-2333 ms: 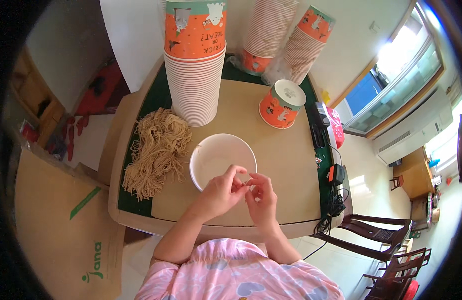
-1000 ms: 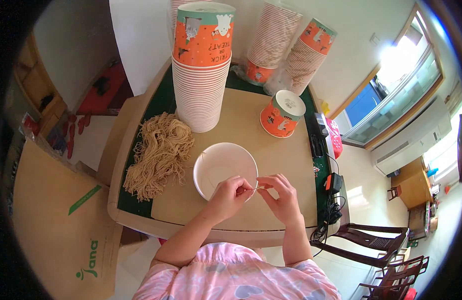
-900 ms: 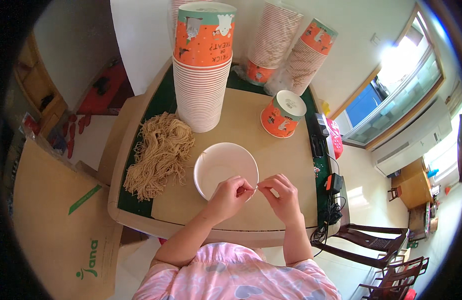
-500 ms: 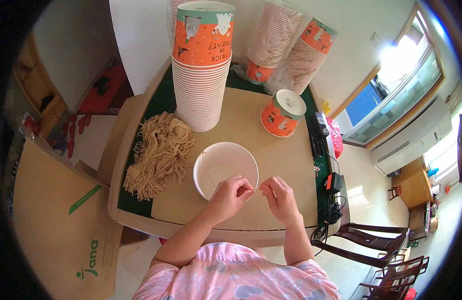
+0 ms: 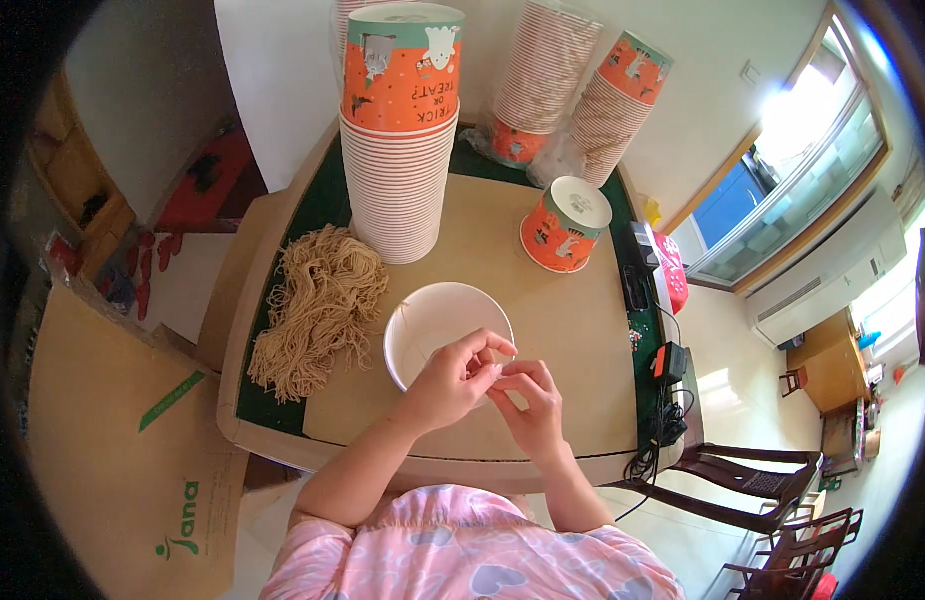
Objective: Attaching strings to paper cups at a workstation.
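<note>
A white-lined paper bucket [image 5: 423, 325] stands mouth up on the cardboard sheet in front of me. A thin tan string [image 5: 404, 312] hangs over its left rim and runs down inside toward my hands. Above the bucket's near right rim, my left hand [image 5: 453, 378] pinches with thumb and forefinger, its other fingers curled loosely. Touching it at the fingertips is my right hand [image 5: 530, 402], also closed in a pinch. The strand between the fingertips is too fine to follow clearly. A loose heap of tan string [image 5: 318, 310] lies left of the bucket.
Behind the bucket rises a tall stack of nested paper buckets [image 5: 398, 190]. One orange bucket [image 5: 566, 235] sits upside down at right, with wrapped stacks [image 5: 548, 70] farther back. Black adapters and cables [image 5: 668, 400] line the right table edge. A large carton [image 5: 123, 430] stands at left.
My hands have come together until the fingertips meet, the right one moving left and slightly down. The fingers of my left hand have lifted and loosened. The bucket has hardly moved.
</note>
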`<state>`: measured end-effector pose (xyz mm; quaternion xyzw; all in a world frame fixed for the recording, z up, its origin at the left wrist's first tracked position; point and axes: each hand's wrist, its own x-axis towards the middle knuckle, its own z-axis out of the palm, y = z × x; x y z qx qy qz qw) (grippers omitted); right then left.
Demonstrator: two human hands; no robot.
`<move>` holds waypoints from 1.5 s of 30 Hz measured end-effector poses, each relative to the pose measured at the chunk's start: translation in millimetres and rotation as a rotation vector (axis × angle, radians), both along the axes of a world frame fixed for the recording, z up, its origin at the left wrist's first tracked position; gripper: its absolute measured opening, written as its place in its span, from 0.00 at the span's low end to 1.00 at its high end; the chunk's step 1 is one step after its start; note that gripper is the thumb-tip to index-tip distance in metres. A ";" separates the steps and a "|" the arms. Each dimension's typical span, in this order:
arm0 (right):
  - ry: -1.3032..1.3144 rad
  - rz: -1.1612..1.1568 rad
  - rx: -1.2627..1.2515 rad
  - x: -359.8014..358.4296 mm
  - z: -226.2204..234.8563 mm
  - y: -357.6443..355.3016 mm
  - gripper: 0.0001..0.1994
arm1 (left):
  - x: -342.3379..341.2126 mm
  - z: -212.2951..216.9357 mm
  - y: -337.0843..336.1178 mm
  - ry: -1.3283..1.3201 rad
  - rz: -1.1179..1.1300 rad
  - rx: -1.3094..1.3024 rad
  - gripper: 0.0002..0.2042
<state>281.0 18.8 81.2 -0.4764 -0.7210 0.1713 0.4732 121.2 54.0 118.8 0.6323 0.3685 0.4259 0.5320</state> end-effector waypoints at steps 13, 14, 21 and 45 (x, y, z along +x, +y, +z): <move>-0.094 0.010 0.192 -2.8 -9.2 2.0 0.10 | -9.8 -35.0 47.8 0.303 -0.403 -0.665 0.17; -0.093 0.001 0.218 -4.0 -11.1 2.2 0.10 | -9.6 -31.7 48.1 0.296 -0.423 -0.765 0.17; -0.066 -0.032 0.245 -3.0 -17.5 2.3 0.10 | -11.0 -42.0 48.2 0.210 -0.476 -0.808 0.12; 1.203 0.145 -0.633 -1.2 -41.3 -25.0 0.03 | -0.3 -12.1 -19.3 0.242 -0.016 0.125 0.02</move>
